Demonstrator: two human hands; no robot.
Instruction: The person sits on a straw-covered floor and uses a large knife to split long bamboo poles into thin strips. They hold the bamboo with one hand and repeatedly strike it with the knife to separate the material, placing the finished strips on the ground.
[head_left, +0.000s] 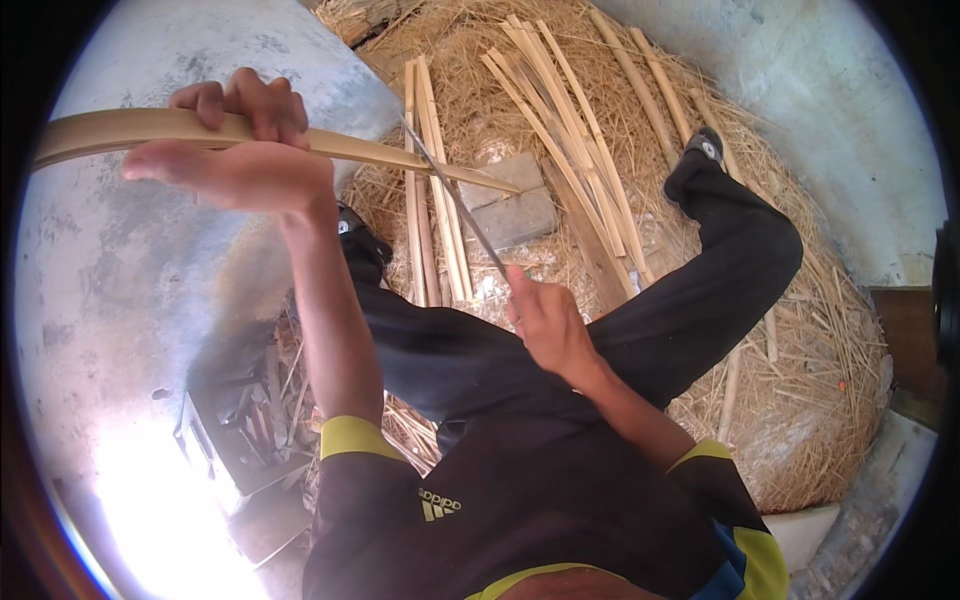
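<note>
At the upper left, my left hand (235, 175) is closed round a long pale bamboo strip (365, 148). One end of the strip bends off toward the left rim; the other slopes down to the right, over a grey block (513, 222). In my right hand (552, 322), held in front of my lap, is a long thin-bladed knife (462, 208), its handle hidden by my fingers. The blade slants up to the left and crosses the strip between my left hand and the block. Whether the blade touches the strip, I cannot tell.
Several split strips (575, 125) lie beyond the block, and more strips (440, 190) lie left of it. Round poles (640, 85) are at the far right. Straw-like shavings (800, 400) cover the floor between my spread legs and pale walls (830, 120). A dark box (250, 440) holds scraps.
</note>
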